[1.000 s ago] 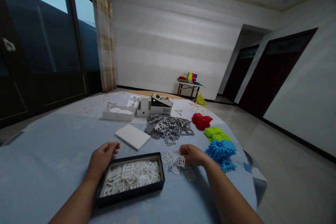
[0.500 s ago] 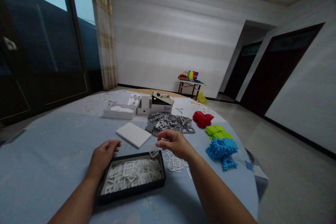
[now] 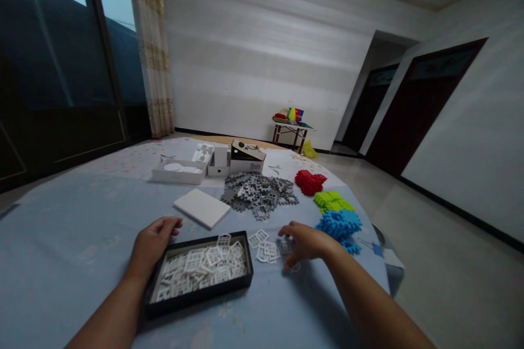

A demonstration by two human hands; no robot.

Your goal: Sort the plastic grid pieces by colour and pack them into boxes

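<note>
A black-rimmed box (image 3: 199,300) full of small white lattice pieces (image 3: 204,264) lies before me; one piece rests on its far rim. My left hand (image 3: 158,237) is curled at the box's far left corner, and what its fingers hold, if anything, is hidden. To the right of the box, my right hand (image 3: 301,244) hovers with thumb and fingers apart over the right end of a loose group of white lattice pieces (image 3: 267,250) on the blue cloth.
Beyond the box lie a flat white lid (image 3: 202,208) and a grey heap of toothed pieces (image 3: 260,192). Red (image 3: 310,182), green (image 3: 333,201) and blue (image 3: 339,226) piles stand at the right. White boxes (image 3: 179,173) are farther back.
My right hand has moved right, from above the box's far right corner to the loose white pieces, and its fingers have opened. A white piece now lies on the far rim. The view has shifted slightly.
</note>
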